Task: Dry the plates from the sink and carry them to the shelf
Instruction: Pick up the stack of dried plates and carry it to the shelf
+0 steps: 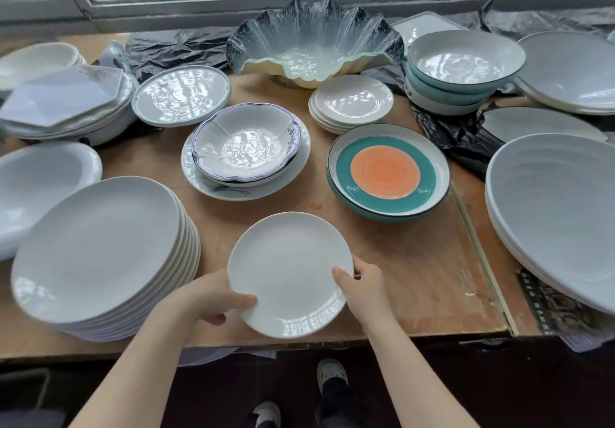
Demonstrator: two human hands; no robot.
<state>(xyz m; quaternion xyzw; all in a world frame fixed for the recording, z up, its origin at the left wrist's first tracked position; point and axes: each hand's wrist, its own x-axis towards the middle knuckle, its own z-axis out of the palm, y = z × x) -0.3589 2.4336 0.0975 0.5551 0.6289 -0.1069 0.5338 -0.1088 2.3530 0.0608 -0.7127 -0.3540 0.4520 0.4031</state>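
Both hands pinch a plain white plate (289,271), glossy and round: left hand (213,297) at its near-left rim, right hand (362,289) at its right rim. It sits low over the bench (416,261) near the front edge, bare wood to its right, a white plate stack (100,254) just left

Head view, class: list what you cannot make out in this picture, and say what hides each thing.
- Fingers of both hands, left and right: under the small plate; only the thumbs show.
- Whether that plate rests on the table: cannot tell.
- Plate stack, count: lower rims blurred.
- Large dishes at right: cut by the frame edge.
- Sink, cloth: not in view.
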